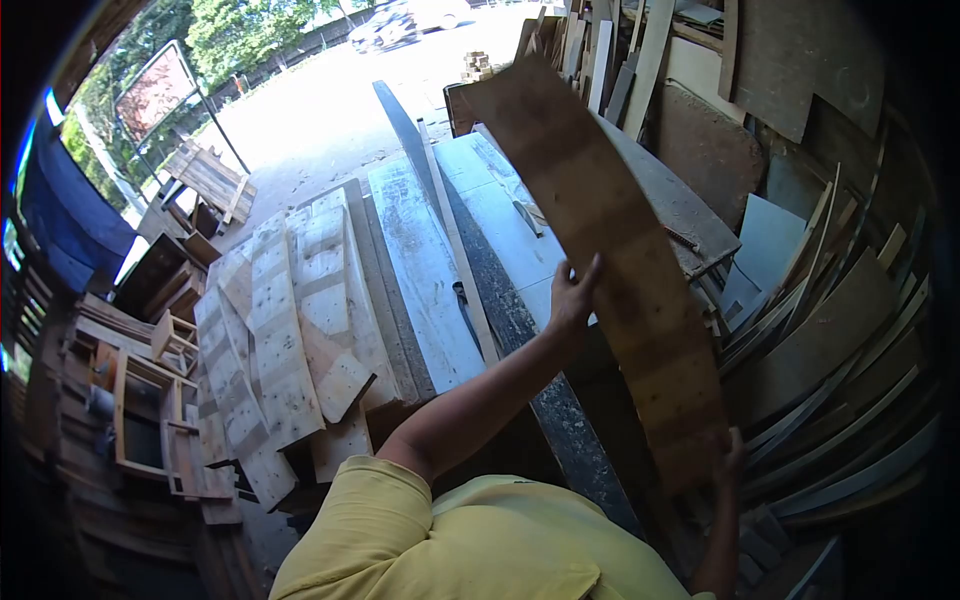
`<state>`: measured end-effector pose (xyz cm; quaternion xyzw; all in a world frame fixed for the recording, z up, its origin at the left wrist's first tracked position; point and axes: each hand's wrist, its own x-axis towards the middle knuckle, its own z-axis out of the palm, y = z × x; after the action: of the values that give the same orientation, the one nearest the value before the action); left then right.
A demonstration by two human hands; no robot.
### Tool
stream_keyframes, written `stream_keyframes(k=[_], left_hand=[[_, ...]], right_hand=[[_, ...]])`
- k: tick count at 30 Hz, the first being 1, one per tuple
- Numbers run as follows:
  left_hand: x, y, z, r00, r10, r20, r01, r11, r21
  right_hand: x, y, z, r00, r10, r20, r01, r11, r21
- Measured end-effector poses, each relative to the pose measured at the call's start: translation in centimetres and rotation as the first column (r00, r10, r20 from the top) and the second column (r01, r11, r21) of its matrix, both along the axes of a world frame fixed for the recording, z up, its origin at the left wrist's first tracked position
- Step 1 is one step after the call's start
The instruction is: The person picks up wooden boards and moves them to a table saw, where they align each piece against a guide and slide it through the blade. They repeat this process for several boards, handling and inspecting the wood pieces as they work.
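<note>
A long brown wooden board (625, 240) is held up at a slant, its top end near the back of the workbench and its lower end by my body. My left hand (575, 297) grips its left edge near the middle. Lower down, my right hand (729, 455) holds the board at its right edge near the bottom end. Behind the board lies a workbench with a pale worn top (420, 270), with a long thin wooden strip (455, 240) along it.
Several nailed planks (283, 330) are stacked left of the bench. Wooden frames (145, 410) stand at the far left. Many boards and strips (840, 330) lean along the right wall. A dark speckled beam (570, 430) runs beneath my left arm.
</note>
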<state>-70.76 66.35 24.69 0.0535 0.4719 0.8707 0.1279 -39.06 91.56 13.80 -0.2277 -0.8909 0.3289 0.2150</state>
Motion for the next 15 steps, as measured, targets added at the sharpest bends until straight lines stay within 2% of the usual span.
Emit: stream_keyframes(k=[3, 4, 5, 6, 8, 9, 11, 12, 13, 14, 15], left_hand=[[0.2, 1.0, -10.9, 0.987, -0.049, 0.153, 0.099, 0.934, -0.344], [1.1, 0.8, -12.8, 0.983, -0.083, 0.164, 0.156, 0.845, -0.511], [1.7, 0.4, -14.4, 0.978, -0.113, 0.176, 0.203, 0.723, -0.660], [2.0, 0.1, -17.1, 0.977, -0.121, 0.173, 0.207, 0.716, -0.666], [1.9, 0.0, -21.5, 0.962, -0.190, 0.195, 0.252, 0.353, -0.901], [2.3, -0.2, -20.4, 0.961, -0.197, 0.195, 0.255, 0.344, -0.904], [3.3, -1.4, -17.0, 0.908, -0.340, 0.247, 0.283, 0.061, -0.957], [2.9, -1.8, -17.0, 0.883, -0.444, 0.150, 0.134, -0.068, -0.989], [2.7, -1.6, -17.2, 0.882, -0.444, 0.159, 0.138, -0.080, -0.987], [2.4, -1.1, -17.3, 0.831, -0.555, -0.021, -0.096, -0.106, -0.990], [2.0, -0.4, -16.9, 0.727, -0.661, -0.184, -0.326, -0.098, -0.940]], right_hand=[[4.6, 1.5, -1.7, 0.987, -0.040, 0.155, 0.043, 0.999, -0.016], [6.0, 1.6, -2.2, 0.970, -0.048, 0.238, 0.054, 0.998, -0.021], [7.1, 1.6, -3.0, 0.970, -0.054, 0.237, 0.063, 0.998, -0.027], [8.0, 1.5, -3.9, 0.961, -0.047, 0.272, 0.055, 0.998, -0.019], [9.3, 1.7, -5.6, 0.952, -0.050, 0.302, 0.058, 0.998, -0.017], [9.8, 2.0, -6.7, 0.928, -0.039, 0.370, 0.048, 0.999, -0.015], [10.2, 2.0, -7.5, 0.897, -0.026, 0.442, 0.041, 0.999, -0.024], [9.9, 1.4, -7.5, 0.889, -0.032, 0.456, 0.048, 0.999, -0.025], [9.7, 0.8, -7.6, 0.881, -0.035, 0.471, 0.054, 0.998, -0.025], [9.7, 0.3, -8.0, 0.879, -0.030, 0.476, 0.054, 0.998, -0.036], [9.5, -0.3, -8.6, 0.904, -0.008, 0.428, 0.032, 0.998, -0.049]])
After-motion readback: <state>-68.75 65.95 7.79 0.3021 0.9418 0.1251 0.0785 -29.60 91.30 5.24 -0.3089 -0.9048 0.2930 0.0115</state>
